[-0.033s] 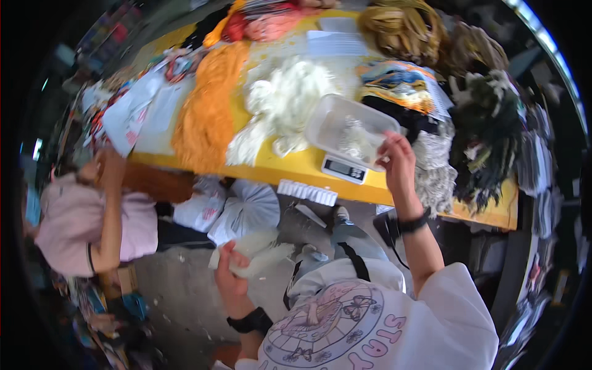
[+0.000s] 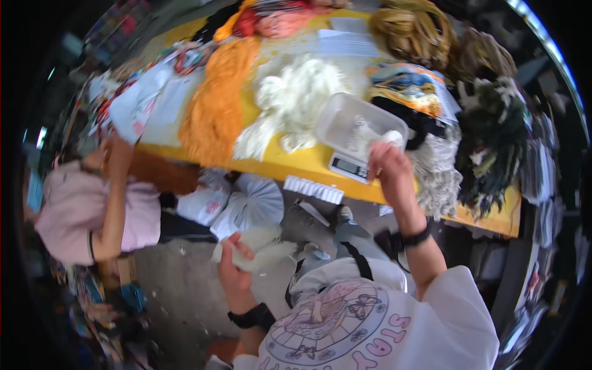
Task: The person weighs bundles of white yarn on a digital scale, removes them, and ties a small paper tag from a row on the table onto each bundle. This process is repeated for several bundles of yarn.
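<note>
My left hand (image 2: 236,268) is low at centre left, its fingers curled round a pale whitish bundle (image 2: 262,250) that looks like yarn; blur softens its outline. My right hand (image 2: 393,166) is over the near right rim of a clear plastic tub (image 2: 336,123), fingers bent and smeared. Whether it holds anything is unclear. Inside the tub lies some white yarn (image 2: 359,132), with a white lump close to my fingers. Beneath the tub stands a white digital scale (image 2: 349,168) with a small display.
White yarn (image 2: 302,86) and orange yarn (image 2: 216,102) lie on the yellow table (image 2: 265,165). To the right are grey-white yarn (image 2: 436,176), dark green yarn (image 2: 490,142) and brown hanks (image 2: 413,31). A co-worker (image 2: 98,213) handles brown yarn at left. White sacks (image 2: 250,206) stand below the table.
My right hand has shifted slightly left and back towards me across the tub's near rim. The white lump near it shows more plainly. My left hand still grips the pale bundle.
</note>
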Demonstrator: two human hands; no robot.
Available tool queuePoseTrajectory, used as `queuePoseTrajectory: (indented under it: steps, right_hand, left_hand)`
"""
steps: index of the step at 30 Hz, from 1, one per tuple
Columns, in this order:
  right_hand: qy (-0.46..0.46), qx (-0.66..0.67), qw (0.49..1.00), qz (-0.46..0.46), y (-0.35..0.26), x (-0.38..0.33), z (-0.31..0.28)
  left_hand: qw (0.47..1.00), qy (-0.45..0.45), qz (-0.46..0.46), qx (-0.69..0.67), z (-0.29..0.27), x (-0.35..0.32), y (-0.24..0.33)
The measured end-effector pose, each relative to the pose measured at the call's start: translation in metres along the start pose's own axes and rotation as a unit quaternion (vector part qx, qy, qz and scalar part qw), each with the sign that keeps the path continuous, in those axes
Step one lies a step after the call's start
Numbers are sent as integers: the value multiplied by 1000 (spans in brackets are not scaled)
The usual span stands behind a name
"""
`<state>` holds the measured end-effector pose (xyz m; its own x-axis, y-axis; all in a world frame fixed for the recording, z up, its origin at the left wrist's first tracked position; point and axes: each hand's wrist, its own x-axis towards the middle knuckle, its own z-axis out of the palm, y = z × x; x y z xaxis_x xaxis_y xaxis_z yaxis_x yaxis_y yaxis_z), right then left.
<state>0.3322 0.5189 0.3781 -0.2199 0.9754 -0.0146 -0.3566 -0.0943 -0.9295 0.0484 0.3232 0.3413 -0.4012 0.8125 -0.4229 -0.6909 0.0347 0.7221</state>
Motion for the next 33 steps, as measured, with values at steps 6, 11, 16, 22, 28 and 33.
queuePoseTrajectory:
  steps: [6, 11, 16, 22, 28, 33]
  right_hand:
    - [-321, -110, 921, 189, 2, -70, 128]
    - [-373, -123, 899, 193, 32, -78, 164]
    - [-321, -111, 920, 194, 43, -97, 171]
    - [-275, -38, 941, 195, 50, -112, 164]
    - [-240, -49, 963, 113, 53, -126, 163]
    - [-242, -26, 967, 72, 58, -130, 159]
  left_hand:
    - [981, -159, 64, 90, 44, -28, 26]
    - [960, -197, 119, 157, 31, -46, 30]
    - [943, -179, 165, 227, 26, -57, 35]
    - [977, -131, 110, 123, 17, -59, 31]
    - [976, -118, 126, 136, 17, -60, 26]
    - [981, -113, 102, 119, 20, -59, 19]
